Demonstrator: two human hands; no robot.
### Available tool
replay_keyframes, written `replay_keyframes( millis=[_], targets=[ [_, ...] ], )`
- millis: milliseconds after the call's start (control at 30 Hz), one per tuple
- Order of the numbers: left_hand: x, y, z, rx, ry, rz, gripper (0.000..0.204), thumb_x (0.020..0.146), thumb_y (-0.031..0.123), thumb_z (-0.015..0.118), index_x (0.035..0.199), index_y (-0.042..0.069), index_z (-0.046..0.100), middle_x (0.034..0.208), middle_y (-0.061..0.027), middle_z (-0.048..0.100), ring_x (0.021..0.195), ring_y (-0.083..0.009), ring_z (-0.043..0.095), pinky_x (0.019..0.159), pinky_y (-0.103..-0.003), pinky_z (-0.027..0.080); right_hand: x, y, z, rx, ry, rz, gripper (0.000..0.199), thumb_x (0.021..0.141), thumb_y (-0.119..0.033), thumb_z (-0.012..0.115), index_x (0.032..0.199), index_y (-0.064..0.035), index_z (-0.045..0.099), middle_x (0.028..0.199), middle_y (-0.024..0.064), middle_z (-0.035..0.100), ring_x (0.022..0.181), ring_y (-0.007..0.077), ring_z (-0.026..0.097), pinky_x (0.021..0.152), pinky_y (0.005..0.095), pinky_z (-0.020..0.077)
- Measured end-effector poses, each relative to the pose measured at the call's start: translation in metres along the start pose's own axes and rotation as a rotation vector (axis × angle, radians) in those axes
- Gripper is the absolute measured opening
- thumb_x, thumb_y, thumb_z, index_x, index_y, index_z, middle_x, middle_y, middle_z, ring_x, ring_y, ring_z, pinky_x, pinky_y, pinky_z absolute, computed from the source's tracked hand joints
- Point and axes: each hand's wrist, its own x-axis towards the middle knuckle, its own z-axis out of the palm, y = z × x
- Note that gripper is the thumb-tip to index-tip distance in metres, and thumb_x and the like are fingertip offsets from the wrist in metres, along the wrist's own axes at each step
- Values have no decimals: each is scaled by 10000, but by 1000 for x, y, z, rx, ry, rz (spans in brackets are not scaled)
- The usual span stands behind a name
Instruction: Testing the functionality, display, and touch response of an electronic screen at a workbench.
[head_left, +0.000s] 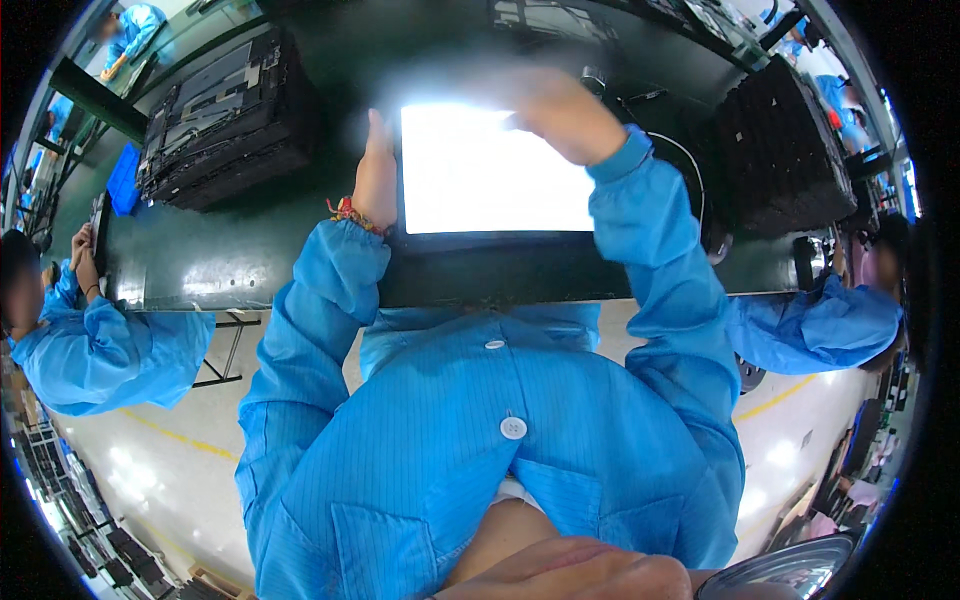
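Note:
A rectangular panel glowing bright white point(490, 185) lies in front of me on the dark green table. Along its left edge stands my left hand point(376, 180), with fingers stretched out and a red and yellow cord bracelet at the wrist. My right hand point(568, 112) reaches across the panel's upper right part. Its fingers are smeared by motion and glare, so I cannot make out whether they hold or touch anything. Glare also washes out whatever is on the panel's face and hides its far edge.
Stacked black trays holding flat parts point(220, 120) stand at the left, beside a blue bin point(124, 180). Another black tray stack point(785, 145) is at the right. A pale cable point(690, 150) curves near my right sleeve. Co-workers in blue sit on both sides.

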Motion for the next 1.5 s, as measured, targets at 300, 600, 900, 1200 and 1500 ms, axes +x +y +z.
replay_keyframes(
  millis=[300, 600, 900, 1200, 1500],
  targets=[
    [-1, 6, 1, 10, 4, 66, 704, 901, 596, 280, 1269, 18, 446, 1249, -135, 508, 1119, -247, 511, 948, -314, 393, -12, -11, -76, 140, -36, 437, 479, 842, -467, 566, 973, -9, 619, 910, 165, 637, 854, 238, 647, 757, 294, 514],
    [-5, 11, -4, -11, -11, 102, 677, 912, 574, 276, 1238, 15, 471, 1198, -142, 541, 1065, -242, 542, 920, -306, 415, -42, -20, -28, -877, 119, 98, 354, 790, -66, 582, 1137, -33, 521, 799, 110, 593, 683, 210, 595, 611, 322, 499],
    [3, 8, 18, 2, -144, 145, 411, 894, 321, 380, 1038, -12, 572, 980, -118, 615, 912, -203, 587, 794, -305, 464, -113, -23, 36, -895, -206, -13, 115, 749, -70, 566, 858, -48, 596, 790, 114, 540, 747, 275, 555, 632, 379, 458],
    [12, 5, 30, 40, -292, 118, 736, 634, 169, 441, 1349, 33, 331, 1231, -178, 489, 1081, -284, 521, 948, -341, 402, -115, -38, 13, -1232, 98, 93, 230, 723, -67, 614, 953, -50, 612, 859, 114, 558, 817, 257, 538, 708, 385, 440],
    [13, -1, 35, 182, -384, 181, 606, 779, 185, 492, 1355, 122, 314, 1191, -161, 514, 1109, -282, 526, 914, -375, 464, -51, -35, 38, -1133, 265, -284, 338, 707, -100, 658, 1041, -87, 607, 1066, 84, 576, 1114, 277, 494, 1038, 460, 289]
  ],
)
